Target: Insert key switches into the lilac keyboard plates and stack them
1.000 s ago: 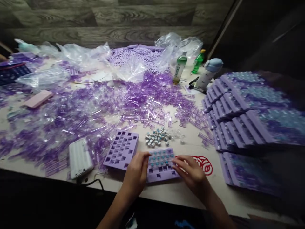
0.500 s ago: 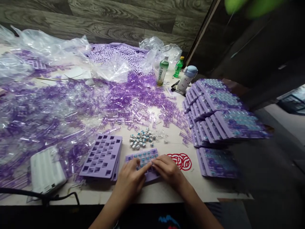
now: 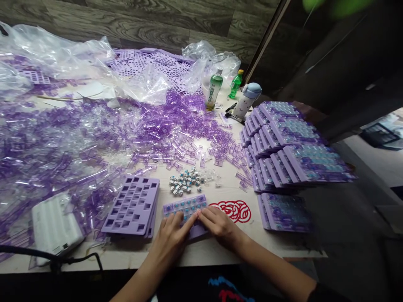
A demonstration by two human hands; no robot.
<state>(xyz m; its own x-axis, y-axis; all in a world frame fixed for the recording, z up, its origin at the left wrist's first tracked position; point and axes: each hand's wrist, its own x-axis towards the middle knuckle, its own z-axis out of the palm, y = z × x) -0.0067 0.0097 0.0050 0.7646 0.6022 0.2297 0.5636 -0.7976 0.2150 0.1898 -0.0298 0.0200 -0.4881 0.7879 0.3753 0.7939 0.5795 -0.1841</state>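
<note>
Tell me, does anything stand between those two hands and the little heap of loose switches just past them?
Yes, one thing does. The left hand and right hand rest on a purple plate fitted with switches, and that plate lies directly between them and the loose switches.
</note>
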